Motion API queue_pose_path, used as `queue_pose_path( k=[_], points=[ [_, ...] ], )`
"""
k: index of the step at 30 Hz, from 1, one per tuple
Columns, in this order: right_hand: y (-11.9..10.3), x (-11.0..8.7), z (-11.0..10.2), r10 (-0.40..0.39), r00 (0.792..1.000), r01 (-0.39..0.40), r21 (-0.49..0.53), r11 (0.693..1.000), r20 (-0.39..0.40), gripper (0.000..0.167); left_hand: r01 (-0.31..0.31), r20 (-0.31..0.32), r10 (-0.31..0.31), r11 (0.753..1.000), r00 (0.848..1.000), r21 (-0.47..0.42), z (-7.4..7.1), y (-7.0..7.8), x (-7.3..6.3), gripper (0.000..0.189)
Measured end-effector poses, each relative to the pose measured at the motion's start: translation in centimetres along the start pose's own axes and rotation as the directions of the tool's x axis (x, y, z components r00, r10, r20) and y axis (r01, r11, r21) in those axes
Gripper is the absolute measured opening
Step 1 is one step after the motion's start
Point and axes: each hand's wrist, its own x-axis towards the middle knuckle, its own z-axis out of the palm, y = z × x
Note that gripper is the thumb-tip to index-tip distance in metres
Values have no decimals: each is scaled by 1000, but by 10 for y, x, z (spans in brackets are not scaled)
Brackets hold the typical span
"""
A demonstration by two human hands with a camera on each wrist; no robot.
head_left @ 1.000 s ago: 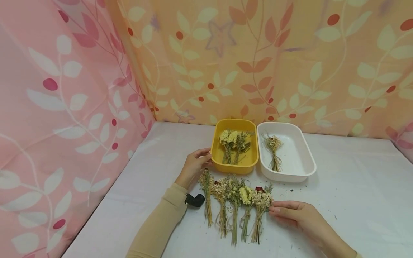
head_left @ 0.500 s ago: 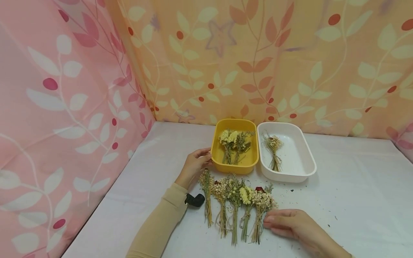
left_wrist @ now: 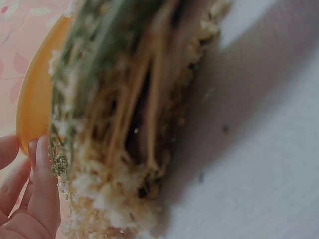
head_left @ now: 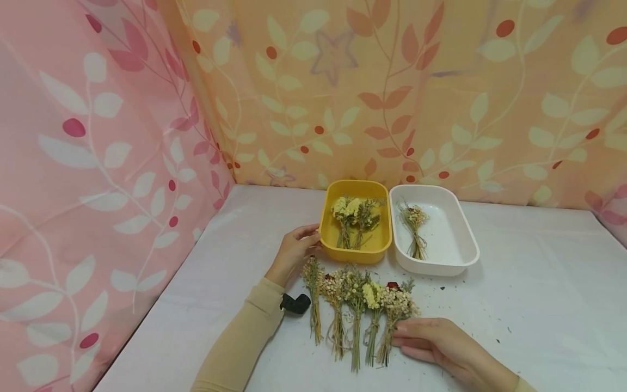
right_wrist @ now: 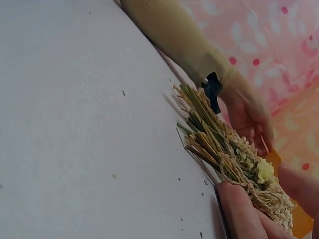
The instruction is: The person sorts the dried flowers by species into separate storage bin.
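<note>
Several dried-flower bouquets lie side by side on the table, stems toward the person. My right hand point(head_left: 438, 343) is beside the rightmost bouquet point(head_left: 397, 305), which has cream blossoms and a dark red flower. Its fingertips touch the twine-tied stems; in the right wrist view the thumb point(right_wrist: 299, 186) stands a little apart from them. My left hand point(head_left: 293, 253) rests its extended fingertips against the left wall of the yellow tub point(head_left: 356, 256). In the left wrist view, a blurred bouquet point(left_wrist: 114, 194) fills the foreground, with the left fingers point(left_wrist: 44, 191) beyond it.
Inside the yellow tub lie bouquets with yellow flowers point(head_left: 345, 209). A white tub point(head_left: 436, 268) stands against it on the right, holding one bouquet point(head_left: 416, 231). A black device point(head_left: 296, 304) sits at the left wrist. Plant crumbs dot the tablecloth; patterned curtains point(head_left: 294, 98) close the back and left.
My right hand has moved down from the rightmost bouquet's blossoms to its stems, then left against them. That bouquet's stem ends have shifted slightly left. The left hand stays put.
</note>
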Motion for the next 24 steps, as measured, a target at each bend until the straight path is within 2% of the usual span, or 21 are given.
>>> queue_pose_path(
  k=[8, 11, 16, 21, 24],
  points=[
    [-1, 0, 5, 28, 1000, -28, 110, 993, 3, 24, -5, 5, 5, 1000, 1000, 10, 0, 1, 0, 39],
    [-1, 1, 6, 37, 999, -38, 139, 990, 12, 24, -3, 3, 3, 1000, 1000, 3, 0, 1, 0, 39],
    [0, 0, 6, 25, 999, -30, 169, 985, 32, 27, -6, -3, 6, 1000, 1000, 0, -1, -1, 0, 39],
    [0, 1, 9, 4, 999, -13, 226, 974, 39, 15, -3, -4, 3, 1000, 1000, 9, -1, -2, 2, 38],
    [-1, 1, 12, -21, 999, 8, 274, 962, 42, 14, -3, -2, 3, 1000, 1000, 16, 0, -2, 2, 39]
  ],
)
